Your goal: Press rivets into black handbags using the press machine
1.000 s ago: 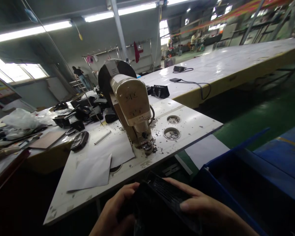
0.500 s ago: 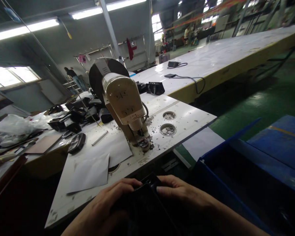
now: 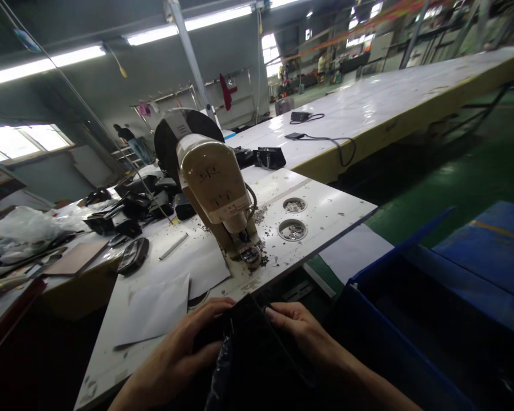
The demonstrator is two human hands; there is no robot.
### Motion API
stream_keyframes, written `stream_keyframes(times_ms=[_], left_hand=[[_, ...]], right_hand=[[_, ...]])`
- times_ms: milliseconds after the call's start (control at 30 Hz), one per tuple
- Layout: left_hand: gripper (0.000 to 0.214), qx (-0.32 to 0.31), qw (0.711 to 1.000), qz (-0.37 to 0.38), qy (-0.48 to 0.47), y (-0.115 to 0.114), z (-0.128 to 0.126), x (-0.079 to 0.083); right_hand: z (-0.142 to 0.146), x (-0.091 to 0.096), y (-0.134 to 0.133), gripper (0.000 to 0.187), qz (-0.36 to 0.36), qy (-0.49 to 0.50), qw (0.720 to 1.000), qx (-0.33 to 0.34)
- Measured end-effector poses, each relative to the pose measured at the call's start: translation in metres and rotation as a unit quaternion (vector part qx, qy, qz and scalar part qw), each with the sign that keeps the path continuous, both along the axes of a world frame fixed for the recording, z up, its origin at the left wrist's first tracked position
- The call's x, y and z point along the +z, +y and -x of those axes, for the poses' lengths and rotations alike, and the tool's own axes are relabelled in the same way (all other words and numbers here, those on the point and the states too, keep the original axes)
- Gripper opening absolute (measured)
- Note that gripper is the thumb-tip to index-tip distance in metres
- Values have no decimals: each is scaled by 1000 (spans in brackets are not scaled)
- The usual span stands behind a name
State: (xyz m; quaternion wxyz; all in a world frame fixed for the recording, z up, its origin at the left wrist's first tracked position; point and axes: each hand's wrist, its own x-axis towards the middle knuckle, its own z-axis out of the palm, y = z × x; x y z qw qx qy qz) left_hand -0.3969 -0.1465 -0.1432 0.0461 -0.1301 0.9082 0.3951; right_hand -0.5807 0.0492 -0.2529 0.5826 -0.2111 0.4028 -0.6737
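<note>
Left hand [image 3: 175,348] curls inward; right hand [image 3: 297,331] faces it, fingers [image 3: 278,313] bent.

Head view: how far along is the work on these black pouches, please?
Looks done: several black pouches lie on the table beyond the beige machine. In hand: one black pouch, held by the left hand and right hand. Left: unclear; nothing shows how many remain.

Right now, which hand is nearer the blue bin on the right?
Right. The right hand is just left of the blue bin, not touching it. The left hand is farther away, on the other side of the dark case that both hands hold.
</note>
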Motion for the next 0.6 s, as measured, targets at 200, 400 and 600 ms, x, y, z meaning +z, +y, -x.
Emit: stream_keyframes(times_ms=[200,400,600], left_hand=[[66,54,998,12,-26,5,4,12],[148,-34,974,222,-27,29,24,-3],[145,16,961,275,9,29,42,-26]], right_hand=[[3,-2,-9,52,-2,10,1000,-30],[11,-11,-28,53,4,-2,999,-45],[24,-20,-48,53,-12,-5,998,-68]])
